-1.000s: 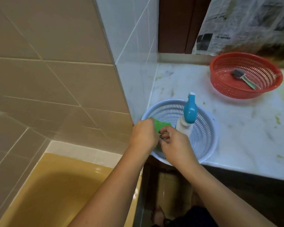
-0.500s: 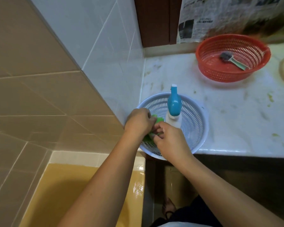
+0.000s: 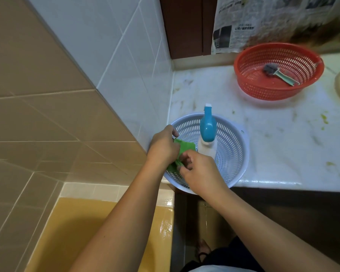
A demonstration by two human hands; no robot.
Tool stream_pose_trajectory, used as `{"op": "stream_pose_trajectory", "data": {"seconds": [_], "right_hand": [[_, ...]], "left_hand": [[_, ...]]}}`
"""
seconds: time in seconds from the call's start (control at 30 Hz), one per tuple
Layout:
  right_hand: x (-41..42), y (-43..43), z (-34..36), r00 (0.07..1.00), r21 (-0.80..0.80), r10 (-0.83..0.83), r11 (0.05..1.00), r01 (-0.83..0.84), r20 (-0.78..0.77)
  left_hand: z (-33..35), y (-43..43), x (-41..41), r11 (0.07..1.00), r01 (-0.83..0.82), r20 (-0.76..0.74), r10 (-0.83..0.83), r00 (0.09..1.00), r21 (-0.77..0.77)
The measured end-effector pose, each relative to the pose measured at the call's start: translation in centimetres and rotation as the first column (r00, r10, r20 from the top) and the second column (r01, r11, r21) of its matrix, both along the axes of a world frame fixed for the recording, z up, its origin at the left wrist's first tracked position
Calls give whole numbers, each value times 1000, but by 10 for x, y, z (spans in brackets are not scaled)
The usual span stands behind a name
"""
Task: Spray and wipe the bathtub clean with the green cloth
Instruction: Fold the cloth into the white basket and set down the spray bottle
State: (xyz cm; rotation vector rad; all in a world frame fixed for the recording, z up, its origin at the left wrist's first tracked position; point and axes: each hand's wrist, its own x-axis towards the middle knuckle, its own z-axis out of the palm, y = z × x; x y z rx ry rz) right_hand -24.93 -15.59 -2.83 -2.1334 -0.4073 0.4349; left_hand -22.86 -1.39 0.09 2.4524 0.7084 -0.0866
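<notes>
blue basket [image 3: 235, 146], counter's [image 3: 283, 154] front-left corner: spray bottle [image 3: 208, 132] and green cloth [image 3: 185, 147], which left hand [image 3: 163, 146] and right hand [image 3: 200, 173] both grip. red basket [image 3: 263, 91] holds a brush [image 3: 277, 72].

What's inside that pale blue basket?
A spray bottle stands in the basket. The left hand and right hand grip a green cloth over its near side, hiding most of the cloth and the basket floor beneath.
</notes>
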Motion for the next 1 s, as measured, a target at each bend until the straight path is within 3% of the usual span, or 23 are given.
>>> {"op": "stream_pose_trajectory", "data": {"seconds": [0.33,0.57,0.67,0.73,0.87,1.0], "right_hand": [[1,10,4,996,-115,85,990,-83,19],[9,26,2,962,-438,271,868,-234,22],[17,33,-1,941,-484,336,830,-276,40],[20,35,-1,917,-539,394,786,-303,60],[17,32,-2,906,-564,395,788,-249,152],[16,30,1,870,-598,455,756,-266,188]], "left_hand": [[9,3,4,966,176,-52,-169,984,189],[24,13,35,877,364,-339,-255,906,314],[25,13,47,816,467,-434,-304,848,341],[24,15,55,774,535,-499,-335,799,338],[25,19,68,723,635,-606,-383,697,273],[28,21,73,719,653,-617,-408,673,237]]}}
